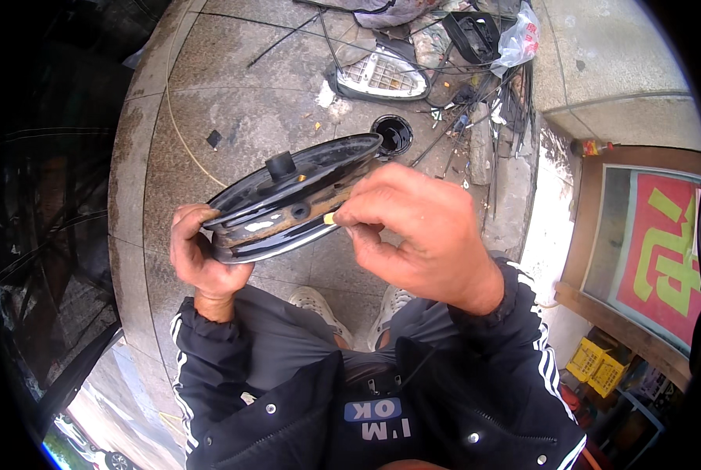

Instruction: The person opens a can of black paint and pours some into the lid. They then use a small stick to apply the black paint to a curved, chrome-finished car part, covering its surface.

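Note:
A black wheel rim (327, 153) is held tilted in front of me above my knees, with a hub stub standing up from its face. Brown rust and pale patches mark the channel around its edge, where a dark round fitting (299, 210) sits. My left hand (209, 254) grips the rim's left end, thumb below and fingers over the edge. Close to the channel, my right hand (425, 231) is closed in a pinch on a small yellow piece (329, 218). Its kind is mostly hidden by the fingertips.
A black round tub (392, 135) stands on the floor just beyond the rim. Farther off lie a white ribbed panel (382, 76), tangled cables and a plastic bag (516, 39). At right are a framed red sign (656, 258) and a yellow crate (597, 364).

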